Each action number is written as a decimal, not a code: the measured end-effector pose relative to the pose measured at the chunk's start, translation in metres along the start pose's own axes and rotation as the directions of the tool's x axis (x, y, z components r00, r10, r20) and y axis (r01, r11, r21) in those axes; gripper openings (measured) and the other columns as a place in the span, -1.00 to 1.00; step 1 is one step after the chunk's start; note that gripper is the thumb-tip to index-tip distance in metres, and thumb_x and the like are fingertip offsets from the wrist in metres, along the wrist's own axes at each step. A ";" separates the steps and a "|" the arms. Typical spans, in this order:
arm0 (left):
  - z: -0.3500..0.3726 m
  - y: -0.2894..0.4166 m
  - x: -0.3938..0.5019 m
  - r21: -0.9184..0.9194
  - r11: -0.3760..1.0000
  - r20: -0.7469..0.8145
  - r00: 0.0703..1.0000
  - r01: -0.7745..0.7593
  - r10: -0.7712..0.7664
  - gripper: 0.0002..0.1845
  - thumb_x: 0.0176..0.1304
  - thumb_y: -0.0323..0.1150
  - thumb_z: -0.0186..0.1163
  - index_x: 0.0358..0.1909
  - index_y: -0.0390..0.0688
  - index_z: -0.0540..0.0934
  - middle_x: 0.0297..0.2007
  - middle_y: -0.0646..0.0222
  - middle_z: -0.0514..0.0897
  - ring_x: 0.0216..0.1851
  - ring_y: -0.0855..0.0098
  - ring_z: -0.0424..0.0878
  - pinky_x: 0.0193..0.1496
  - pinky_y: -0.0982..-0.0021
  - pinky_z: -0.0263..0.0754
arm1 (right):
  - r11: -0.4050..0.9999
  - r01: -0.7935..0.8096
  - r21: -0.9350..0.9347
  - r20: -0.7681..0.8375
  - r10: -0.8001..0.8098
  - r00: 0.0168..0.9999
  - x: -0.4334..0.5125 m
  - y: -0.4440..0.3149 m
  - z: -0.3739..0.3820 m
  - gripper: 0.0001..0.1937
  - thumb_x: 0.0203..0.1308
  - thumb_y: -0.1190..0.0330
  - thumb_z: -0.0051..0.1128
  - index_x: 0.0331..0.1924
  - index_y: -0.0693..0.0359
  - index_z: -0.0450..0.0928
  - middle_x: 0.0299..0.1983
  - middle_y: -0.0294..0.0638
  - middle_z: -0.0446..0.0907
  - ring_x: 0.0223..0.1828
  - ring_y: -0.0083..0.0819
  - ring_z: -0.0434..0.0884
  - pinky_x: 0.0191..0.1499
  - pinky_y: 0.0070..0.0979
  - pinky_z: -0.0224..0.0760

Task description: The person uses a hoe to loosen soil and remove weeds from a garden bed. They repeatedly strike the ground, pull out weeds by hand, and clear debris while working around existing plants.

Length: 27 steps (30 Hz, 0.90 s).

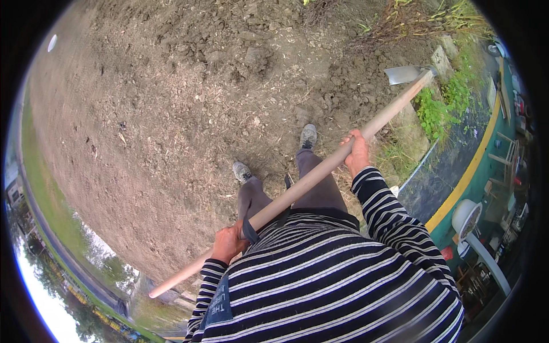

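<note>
A hoe with a long wooden handle point(300, 188) lies slantwise across the front of my body. My left hand point(229, 243) is closed round the handle near my waist, and the handle's butt sticks out beyond it at lower left. Farther up the handle, my right hand point(357, 151) grips it from the right side. The metal hoe blade point(403, 75) is at the upper right, over or beside crumbly soil; whether it touches the ground I cannot tell. A dark strap point(248, 231) hangs by my left hand and the handle.
Bare soil point(171, 128) with clods surrounds my shoes. Stone blocks point(409, 128) and green plants point(433, 111) edge the plot at right, beside a yellow-edged green surface point(465, 186). Dry stalks point(399, 25) stand at upper right. A white lamp-like fixture on a pole point(466, 218) is at lower right.
</note>
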<state>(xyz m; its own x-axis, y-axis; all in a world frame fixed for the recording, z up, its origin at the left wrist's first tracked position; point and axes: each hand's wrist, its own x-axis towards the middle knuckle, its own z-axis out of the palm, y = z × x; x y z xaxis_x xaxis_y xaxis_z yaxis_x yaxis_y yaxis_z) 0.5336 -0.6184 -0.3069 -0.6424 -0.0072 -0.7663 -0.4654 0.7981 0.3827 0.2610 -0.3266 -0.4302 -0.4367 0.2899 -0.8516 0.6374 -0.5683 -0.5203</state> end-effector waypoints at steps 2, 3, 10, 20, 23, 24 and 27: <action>-0.024 0.000 -0.034 0.033 0.995 0.013 0.995 0.095 -0.096 -0.64 -0.15 -0.26 0.23 -0.23 -0.05 0.48 -0.55 0.04 0.59 -0.43 0.02 0.58 -0.36 0.10 0.47 | 0.992 -0.120 -0.036 -0.010 0.119 0.993 -0.010 0.042 0.007 -0.88 0.01 0.43 0.05 -0.49 0.15 0.32 -0.68 -0.32 0.30 -0.68 -0.49 0.34 -0.58 -0.49 0.31; -0.036 0.002 -0.055 0.081 0.981 0.020 0.984 0.177 -0.179 -0.67 -0.16 -0.28 0.23 -0.27 -0.06 0.48 -0.55 0.05 0.59 -0.43 0.03 0.58 -0.36 0.10 0.47 | 0.981 -0.184 -0.060 -0.026 0.182 0.983 -0.014 0.068 0.008 -0.88 0.02 0.43 0.06 -0.49 0.15 0.32 -0.69 -0.31 0.29 -0.69 -0.47 0.34 -0.58 -0.47 0.32; -0.079 0.045 -0.089 0.350 0.879 -0.149 0.945 0.325 -0.290 -0.73 -0.21 -0.35 0.20 -0.38 -0.12 0.46 -0.60 0.07 0.57 -0.48 0.01 0.57 -0.40 0.09 0.44 | 0.912 -0.407 0.045 0.125 0.399 0.908 -0.010 0.114 0.009 -0.84 -0.03 0.49 0.14 -0.41 0.27 0.35 -0.61 -0.18 0.42 -0.64 -0.31 0.46 -0.56 -0.31 0.44; -0.130 0.121 -0.072 0.654 0.726 -0.297 0.955 0.215 -0.015 -0.77 -0.16 -0.38 0.18 -0.39 -0.17 0.43 -0.63 0.03 0.55 -0.51 -0.01 0.55 -0.43 0.08 0.40 | 0.942 -0.095 -0.323 0.216 0.171 0.961 0.032 0.052 -0.173 -0.81 0.25 0.28 -0.07 -0.16 0.20 0.41 -0.33 -0.21 0.56 -0.31 -0.44 0.58 -0.28 -0.50 0.47; -0.142 0.128 -0.069 0.758 0.640 -0.302 0.938 0.128 0.171 -0.77 -0.13 -0.42 0.18 -0.38 -0.17 0.42 -0.64 0.03 0.54 -0.52 0.01 0.55 -0.44 0.10 0.41 | 0.938 -0.126 -0.323 -0.149 0.082 0.986 0.030 0.077 -0.304 -0.78 0.19 0.33 -0.06 -0.15 0.26 0.38 -0.37 -0.17 0.58 -0.44 -0.41 0.60 -0.40 -0.46 0.51; -0.146 0.132 -0.068 0.782 0.605 -0.294 0.945 0.151 0.144 -0.77 -0.12 -0.42 0.18 -0.37 -0.18 0.41 -0.63 0.04 0.55 -0.51 0.01 0.55 -0.44 0.11 0.42 | 0.949 -0.195 -0.249 -0.262 0.128 0.957 0.023 0.092 -0.347 -0.79 0.19 0.34 -0.07 -0.15 0.26 0.38 -0.37 -0.15 0.57 -0.51 -0.41 0.59 -0.47 -0.46 0.50; -0.159 0.147 -0.063 0.856 0.511 -0.272 0.913 0.085 0.304 -0.74 -0.12 -0.42 0.20 -0.34 -0.20 0.41 -0.60 0.05 0.57 -0.50 0.02 0.57 -0.44 0.12 0.43 | 0.963 -0.257 -0.088 -0.384 0.205 0.900 -0.018 0.153 -0.447 -0.81 0.21 0.30 -0.14 -0.22 0.23 0.38 -0.42 -0.16 0.56 -0.60 -0.44 0.54 -0.63 -0.51 0.39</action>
<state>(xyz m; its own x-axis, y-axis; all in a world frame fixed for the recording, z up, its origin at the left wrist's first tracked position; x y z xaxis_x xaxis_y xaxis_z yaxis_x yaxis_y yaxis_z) 0.4088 -0.5962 -0.1209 -0.8936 0.0720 -0.4431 0.2286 0.9224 -0.3112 0.6496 -0.0746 -0.5227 -0.0183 0.4403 -0.8977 0.7812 -0.5540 -0.2877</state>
